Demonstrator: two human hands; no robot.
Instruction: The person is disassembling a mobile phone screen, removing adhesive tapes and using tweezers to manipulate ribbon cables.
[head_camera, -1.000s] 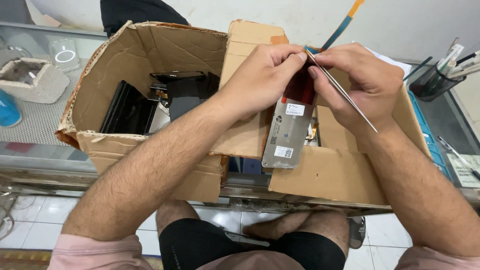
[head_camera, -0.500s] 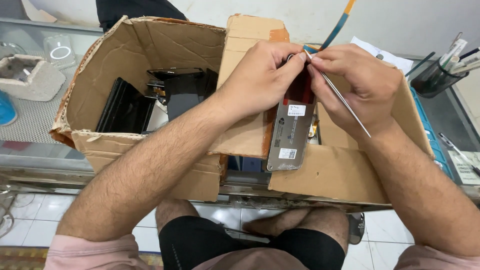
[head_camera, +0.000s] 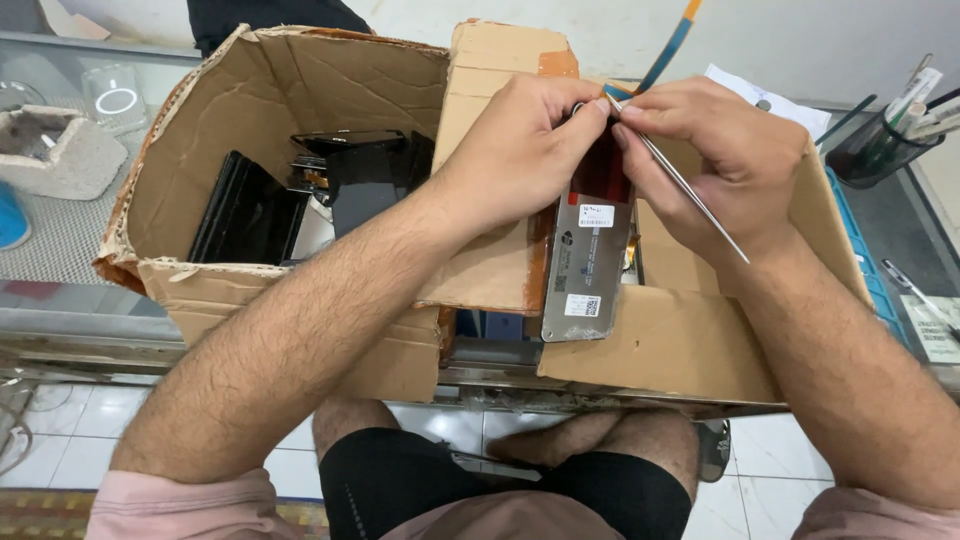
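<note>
Left hand (head_camera: 525, 150) pinches the top end of a thin display panel (head_camera: 588, 258), hanging at centre over the right cardboard box (head_camera: 690, 350); right hand (head_camera: 720, 165), fingers closed, holds tweezers (head_camera: 680, 180) to its 12 o'clock edge. Probably light, stiff, fragile: hold by edges. Left cardboard box (head_camera: 260, 290), at 9 o'clock, contains black panels (head_camera: 250, 215).

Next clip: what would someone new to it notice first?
Both hands meet at centre frame: the left hand holds a flat grey panel upright by its top end, while the right hand puts thin metal tweezers to that same end. Under them sits a torn cardboard box with black panels stacked in its left half.
</note>
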